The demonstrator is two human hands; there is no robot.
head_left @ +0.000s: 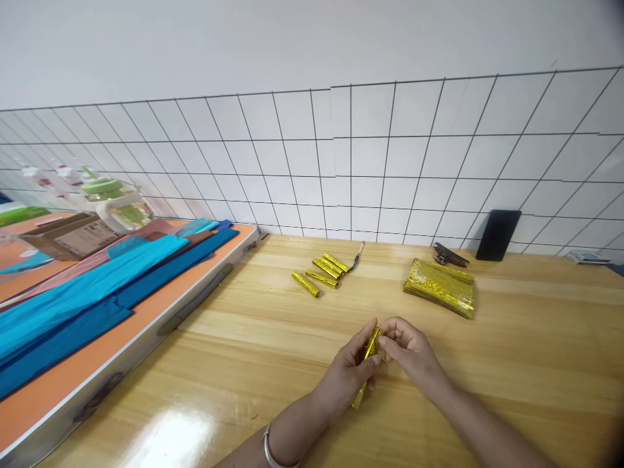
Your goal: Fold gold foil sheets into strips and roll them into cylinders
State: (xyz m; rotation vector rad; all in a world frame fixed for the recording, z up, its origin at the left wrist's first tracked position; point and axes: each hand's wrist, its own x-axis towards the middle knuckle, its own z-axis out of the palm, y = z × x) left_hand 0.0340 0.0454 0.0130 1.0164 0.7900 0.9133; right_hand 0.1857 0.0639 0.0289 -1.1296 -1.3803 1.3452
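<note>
A narrow folded strip of shiny gold foil [359, 394] is held tilted above the wooden table, low in the view and right of centre. My left hand [347, 374] has its fingers wrapped round the strip's middle. At the strip's upper end, my right hand [408, 348] pinches the foil between thumb and fingers. Beyond my hands lie several rolled gold foil pieces [306, 285], grouped near the wall. To the right sits a flat stack of gold foil sheets [439, 286].
A black phone [498, 235] leans on the tiled wall [365, 156]. Near the stack lies a dark clip [449, 255]. On the left, an orange-topped surface [195, 286] bears blue cloth [97, 279], a cardboard box [73, 237] and a green-lidded jar [124, 208].
</note>
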